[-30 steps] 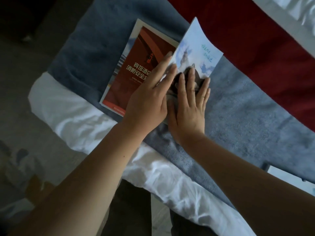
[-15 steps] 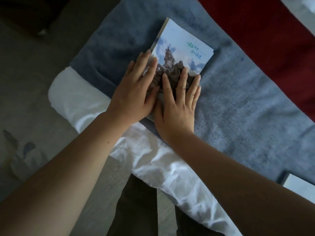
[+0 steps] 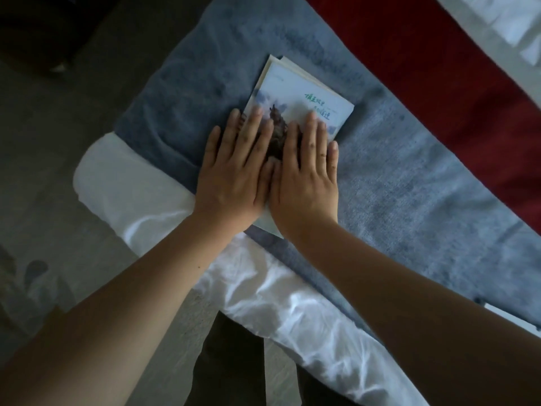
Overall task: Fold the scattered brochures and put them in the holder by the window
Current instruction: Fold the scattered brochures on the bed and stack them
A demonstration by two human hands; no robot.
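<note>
brochure (image 3: pixel 301 89) near half covered, white sheet (image 3: pixel 516 316) cropped right

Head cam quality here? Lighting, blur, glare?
Head view: dim overall, top-left corner nearly black; white sheet has bright glare patches; fingertips of the left hand and right hand are motion-blurred on the brochure, its green lettering soft.

The white-sheeted bed (image 3: pixel 140 200) bears a blue-grey blanket (image 3: pixel 409 200), where 1 folded brochure (image 3: pixel 298 92) lies.

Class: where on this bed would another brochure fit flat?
Free: grey blanket right of the folded brochure, bounded by the red cloth and white sheet; a narrower strip left of it. Crowded: the brochure itself, under the left hand and right hand.
</note>
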